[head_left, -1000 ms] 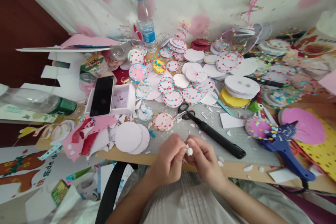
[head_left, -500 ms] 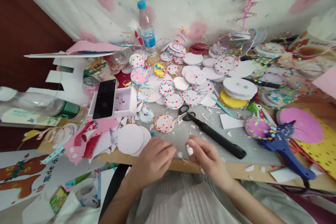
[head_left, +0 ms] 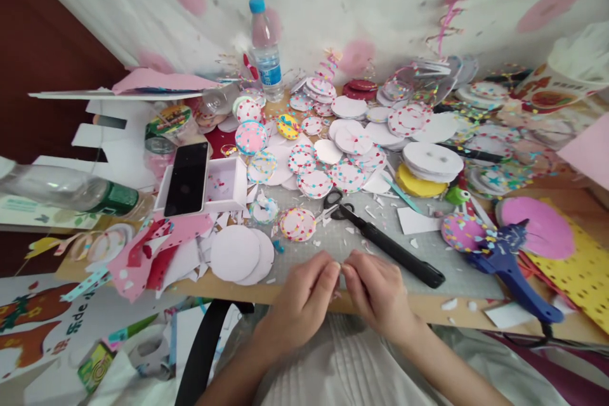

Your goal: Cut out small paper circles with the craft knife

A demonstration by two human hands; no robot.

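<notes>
My left hand [head_left: 304, 295] and my right hand [head_left: 378, 292] meet at the near edge of the table [head_left: 428, 307], fingertips pinched together and touching. What they pinch is too small and hidden to name. Just beyond them lies a grey cutting mat [head_left: 333, 244] strewn with white paper scraps. A black-handled pair of scissors [head_left: 380, 241] lies on the mat right behind my right hand. Two plain white paper discs [head_left: 238, 254] overlap to the left of my left hand.
Several dotted paper discs [head_left: 314, 181] cover the table's middle and back. A blue glue gun [head_left: 509, 266] lies at the right, a phone [head_left: 187, 179] on a white box at the left, a water bottle [head_left: 264, 51] at the back, another bottle [head_left: 71, 187] lying far left.
My hands drew apart half a second ago with a small white bit showing in the right fingers. Now they have come back together and the white bit is hidden.
</notes>
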